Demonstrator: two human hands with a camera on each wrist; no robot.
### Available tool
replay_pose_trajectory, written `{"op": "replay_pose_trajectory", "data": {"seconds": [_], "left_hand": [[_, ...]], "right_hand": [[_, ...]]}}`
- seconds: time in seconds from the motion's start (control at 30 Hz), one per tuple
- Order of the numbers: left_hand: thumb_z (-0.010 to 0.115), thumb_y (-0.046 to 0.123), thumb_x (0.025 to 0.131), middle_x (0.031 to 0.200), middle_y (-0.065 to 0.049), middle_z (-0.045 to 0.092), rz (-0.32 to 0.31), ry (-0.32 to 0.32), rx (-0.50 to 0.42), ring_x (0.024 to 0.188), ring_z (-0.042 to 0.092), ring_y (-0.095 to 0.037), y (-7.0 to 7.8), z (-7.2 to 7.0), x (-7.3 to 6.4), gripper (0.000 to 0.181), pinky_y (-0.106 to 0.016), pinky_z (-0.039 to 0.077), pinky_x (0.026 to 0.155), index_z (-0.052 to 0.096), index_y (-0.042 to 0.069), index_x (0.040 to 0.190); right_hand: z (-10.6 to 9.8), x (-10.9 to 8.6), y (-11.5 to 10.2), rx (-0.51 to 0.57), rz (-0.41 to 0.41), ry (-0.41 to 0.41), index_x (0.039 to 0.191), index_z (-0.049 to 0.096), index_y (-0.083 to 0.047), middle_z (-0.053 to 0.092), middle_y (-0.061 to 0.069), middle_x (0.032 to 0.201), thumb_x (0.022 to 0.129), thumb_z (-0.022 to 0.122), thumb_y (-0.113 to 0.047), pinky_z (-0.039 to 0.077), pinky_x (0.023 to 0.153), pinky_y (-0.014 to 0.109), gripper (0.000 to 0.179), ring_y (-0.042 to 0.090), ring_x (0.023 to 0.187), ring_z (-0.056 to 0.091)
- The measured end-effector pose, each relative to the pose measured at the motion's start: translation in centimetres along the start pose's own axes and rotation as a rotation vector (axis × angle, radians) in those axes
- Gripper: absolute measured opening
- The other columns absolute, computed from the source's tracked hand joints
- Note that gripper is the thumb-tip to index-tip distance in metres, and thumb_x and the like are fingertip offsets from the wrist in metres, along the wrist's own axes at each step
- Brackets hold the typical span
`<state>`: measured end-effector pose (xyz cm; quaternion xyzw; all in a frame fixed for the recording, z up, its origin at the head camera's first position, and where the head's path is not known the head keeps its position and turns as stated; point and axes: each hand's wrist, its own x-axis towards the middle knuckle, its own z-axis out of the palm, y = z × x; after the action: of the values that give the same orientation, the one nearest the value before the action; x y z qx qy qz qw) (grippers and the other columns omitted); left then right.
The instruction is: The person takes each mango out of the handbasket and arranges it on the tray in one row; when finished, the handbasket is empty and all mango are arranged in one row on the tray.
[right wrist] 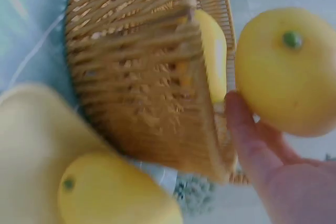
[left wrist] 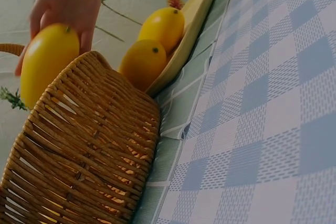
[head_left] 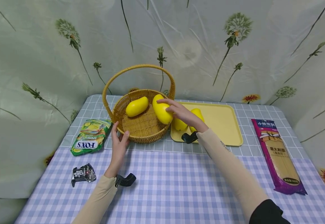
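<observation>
My right hand (head_left: 183, 113) holds a yellow mango (head_left: 162, 110) by its side, above the right rim of a round wicker basket (head_left: 143, 137) with a tall handle. In the right wrist view, the held mango (right wrist: 289, 77) shows its green stem end, with fingertips against it. Inside the basket lies another mango (head_left: 137, 106). Two more mangoes (head_left: 197, 115) sit on a yellow tray (head_left: 221, 124), partly hidden behind the right hand. My left hand (head_left: 118, 149) touches the basket's front left side, thumb and fingers spread; the left wrist view does not show it.
Left of the basket lies a green FOX'S bag (head_left: 91, 137), with a crumpled black wrapper (head_left: 83, 174) nearer me. A purple pack of noodles (head_left: 278, 155) lies at the right. Behind the checked tablecloth (head_left: 173, 186) hangs a dandelion-print curtain (head_left: 193, 46).
</observation>
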<state>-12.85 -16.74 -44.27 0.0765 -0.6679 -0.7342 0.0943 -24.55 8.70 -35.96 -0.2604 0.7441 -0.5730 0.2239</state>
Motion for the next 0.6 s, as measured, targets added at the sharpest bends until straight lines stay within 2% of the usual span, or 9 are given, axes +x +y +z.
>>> {"op": "replay_pose_trajectory", "data": {"seconds": [0.1,0.27,0.5,0.6], "left_hand": [[0.045,0.017,0.103,0.158,-0.009,0.004,0.006,0.001,0.001,0.138,0.025,-0.034,0.0,0.0,0.0,0.063,-0.054,0.031,0.104,0.009,0.021,0.154],[0.045,0.018,0.103,0.158,-0.009,0.002,0.007,-0.002,-0.003,0.138,0.024,-0.034,0.1,0.0,-0.1,0.064,-0.054,0.031,0.105,0.008,0.021,0.154],[0.045,0.016,0.102,0.158,-0.010,0.005,0.001,0.007,0.002,0.137,0.026,-0.034,-0.1,0.0,0.0,0.063,-0.054,0.032,0.104,0.010,0.021,0.154],[0.046,0.017,0.102,0.158,-0.010,0.005,-0.003,0.008,0.008,0.137,0.026,-0.033,-0.2,-0.1,0.0,0.062,-0.052,0.034,0.104,0.010,0.021,0.154]], "right_hand": [[-1.0,-1.6,0.3,-0.014,-0.007,0.016,0.141,0.045,-0.020,0.028,-0.003,0.151,0.099,0.046,-0.027,0.034,0.100,0.051,0.043,0.023,0.126,0.039],[-2.9,-4.1,1.4,-0.024,0.000,0.065,0.141,0.043,-0.020,0.029,0.000,0.149,0.099,0.052,-0.030,0.037,0.098,0.047,0.045,0.026,0.121,0.041],[-5.8,-7.6,3.1,0.077,0.083,0.174,0.147,0.032,-0.019,0.009,0.002,0.157,0.101,0.046,-0.024,0.028,0.104,0.056,0.049,0.031,0.131,0.029],[-7.0,-9.0,3.9,0.124,0.091,0.241,0.147,0.032,-0.020,0.006,0.004,0.157,0.101,0.042,-0.022,0.030,0.104,0.051,0.047,0.030,0.130,0.029]]}}
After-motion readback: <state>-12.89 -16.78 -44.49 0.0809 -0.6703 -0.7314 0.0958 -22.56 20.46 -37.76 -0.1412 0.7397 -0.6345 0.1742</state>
